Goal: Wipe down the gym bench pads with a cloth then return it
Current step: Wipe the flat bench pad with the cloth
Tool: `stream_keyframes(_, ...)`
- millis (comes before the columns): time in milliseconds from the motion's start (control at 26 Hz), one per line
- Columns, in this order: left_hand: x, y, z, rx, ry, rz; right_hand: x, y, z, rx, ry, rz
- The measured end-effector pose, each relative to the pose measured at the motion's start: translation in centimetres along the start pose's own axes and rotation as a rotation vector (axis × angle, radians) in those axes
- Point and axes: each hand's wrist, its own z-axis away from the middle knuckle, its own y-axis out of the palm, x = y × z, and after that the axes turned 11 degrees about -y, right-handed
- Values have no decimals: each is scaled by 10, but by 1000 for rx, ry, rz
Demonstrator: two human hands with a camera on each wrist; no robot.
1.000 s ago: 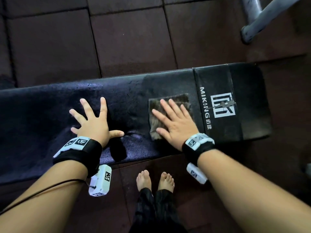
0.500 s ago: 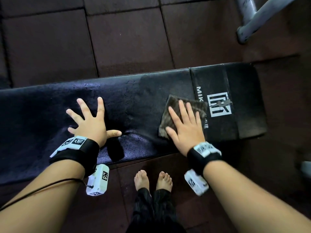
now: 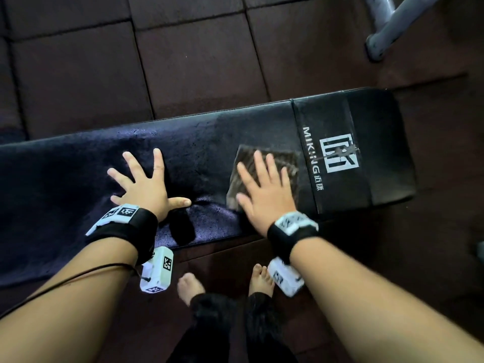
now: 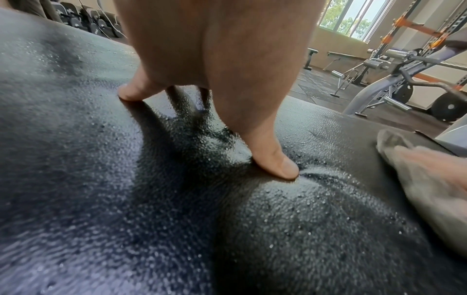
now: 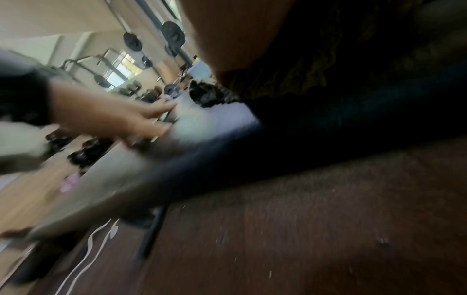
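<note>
A long black bench pad runs across the head view, wet and shiny on its left half, with a white logo near its right end. A grey-brown cloth lies flat on the pad just left of the logo. My right hand presses it down with straight fingers. My left hand rests flat on the wet pad with fingers spread. In the left wrist view the left fingertips press the beaded pad, and the cloth shows at the right edge. The right wrist view is blurred.
Dark rubber floor tiles surround the bench. A grey metal frame leg stands at the top right. My bare feet are on the floor just in front of the bench. Racks and weight plates stand further off in the room.
My right hand slid the cloth right toward the logo, then back left. The left hand has stayed planted on the pad.
</note>
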Motion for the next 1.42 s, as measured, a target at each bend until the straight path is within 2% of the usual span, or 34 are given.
stream_keyframes(77,0,-1,1,4,-2,0,21,22,45,15,-174,46)
stream_keyframes(154,0,-2,2,4,3,-3,0,27,61,20,-344,96)
stream_keyframes(192,0,-2,1,3,7,-1,-20,23,60,14,-361,109)
stream_keyframes(231,0,-2,1,2,11,1,-40,15,55,9,-315,110)
stream_keyframes(307,0,-2,1,2,15,4,-65,-1,44,8,-117,60)
stream_keyframes(384,1,0,1,-8,26,-10,-48,4,37,-17,90,14)
stream_keyframes(461,1,2,1,2,26,1,-2,21,41,-53,179,-4)
stream_keyframes(538,2,1,1,-7,33,-3,26,33,59,-35,94,5)
stream_keyframes(576,2,0,1,-12,39,-9,22,34,68,-17,10,11)
stream_keyframes(653,3,1,-1,-13,38,0,-11,27,77,-7,-157,39)
stream_keyframes(692,2,1,-1,-13,41,4,-31,20,78,0,-192,55)
stream_keyframes(730,3,2,-1,-13,43,4,-48,12,75,5,-185,58)
stream_keyframes(807,3,2,-3,-23,41,-8,-66,-5,56,9,-76,38)
stream_keyframes(884,3,2,-3,-29,35,-10,-51,-5,29,-5,82,-13)
stream_keyframes(961,3,3,-2,-29,35,-11,-15,5,20,-50,192,-14)
stream_keyframes(999,3,3,-2,-26,33,-12,3,13,26,-71,189,-19)
stream_keyframes(1076,2,3,-1,-17,26,-12,26,29,55,-36,59,-15)
stream_keyframes(1191,1,2,-2,-19,18,-14,2,25,68,15,-139,-9)
stream_keyframes(1268,1,2,-4,-19,15,-12,-24,5,38,22,-77,-4)
stream_keyframes(1422,1,4,-6,-23,13,-12,-41,-40,-69,20,183,-24)
